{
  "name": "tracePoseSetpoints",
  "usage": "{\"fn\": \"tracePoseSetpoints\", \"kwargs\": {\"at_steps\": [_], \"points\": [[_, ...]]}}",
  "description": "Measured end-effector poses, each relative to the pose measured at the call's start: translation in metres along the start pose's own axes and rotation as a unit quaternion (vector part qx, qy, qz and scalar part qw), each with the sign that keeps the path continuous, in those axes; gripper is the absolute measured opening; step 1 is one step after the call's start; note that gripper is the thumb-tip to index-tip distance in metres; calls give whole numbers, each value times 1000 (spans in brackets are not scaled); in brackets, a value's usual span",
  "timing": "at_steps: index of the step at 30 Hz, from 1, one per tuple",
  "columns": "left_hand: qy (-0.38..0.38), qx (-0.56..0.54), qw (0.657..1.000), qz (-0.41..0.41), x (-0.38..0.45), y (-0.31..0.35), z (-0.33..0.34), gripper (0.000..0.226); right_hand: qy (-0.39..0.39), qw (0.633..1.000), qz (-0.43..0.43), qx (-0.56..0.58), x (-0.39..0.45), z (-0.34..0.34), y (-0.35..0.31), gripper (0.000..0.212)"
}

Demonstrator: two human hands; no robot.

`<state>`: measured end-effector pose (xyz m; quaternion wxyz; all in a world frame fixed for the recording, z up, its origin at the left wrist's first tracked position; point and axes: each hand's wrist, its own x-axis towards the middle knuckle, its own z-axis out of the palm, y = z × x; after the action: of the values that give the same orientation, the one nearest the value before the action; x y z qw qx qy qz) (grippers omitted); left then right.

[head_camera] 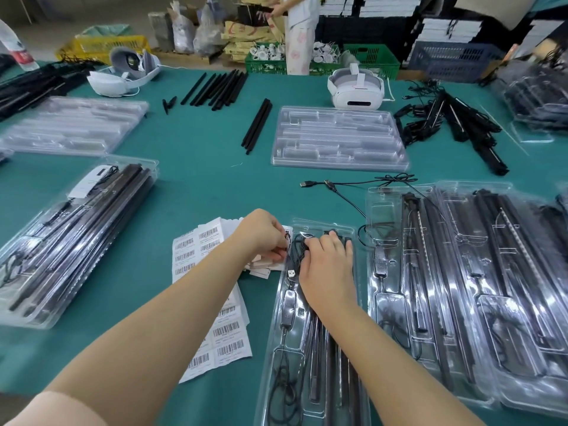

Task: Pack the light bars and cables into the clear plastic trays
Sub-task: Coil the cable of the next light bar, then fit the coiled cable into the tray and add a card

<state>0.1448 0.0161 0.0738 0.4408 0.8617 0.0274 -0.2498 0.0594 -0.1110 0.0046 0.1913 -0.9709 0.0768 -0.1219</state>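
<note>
A clear plastic tray lies in front of me on the green table, holding dark light bars and a black USB cable. My right hand rests palm down on the tray's upper part, its fingers over the bars and the coiled cable. At the tray's upper left corner my left hand has its fingers curled, pinching the cable's loop there. Loose black bars lie further back on the table. An empty clear tray sits beyond them.
Barcode label sheets lie under my left forearm. Filled trays sit at right and left. A loose USB cable, a heap of bars with cables and two white headsets lie further back. A person stands beyond the table.
</note>
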Motion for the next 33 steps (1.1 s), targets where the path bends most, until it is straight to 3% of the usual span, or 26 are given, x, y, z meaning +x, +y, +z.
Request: {"fn": "tracePoseSetpoints", "kwargs": {"at_steps": [11, 23, 29, 33], "points": [[-1, -27, 1000, -12, -1, 10, 2, 19, -4, 1000, 1, 2, -1, -1, 1, 28], [-74, -167, 978, -98, 2, 11, -14, 24, -1, 1000, 4, 13, -1, -2, 1, 30], [-95, -146, 980, -97, 4, 15, -17, 32, 0, 1000, 3, 10, -1, -3, 1, 29], [-142, -51, 986, -69, -1, 29, -19, 38, -9, 1000, 1, 3, -1, -5, 1, 33]]}}
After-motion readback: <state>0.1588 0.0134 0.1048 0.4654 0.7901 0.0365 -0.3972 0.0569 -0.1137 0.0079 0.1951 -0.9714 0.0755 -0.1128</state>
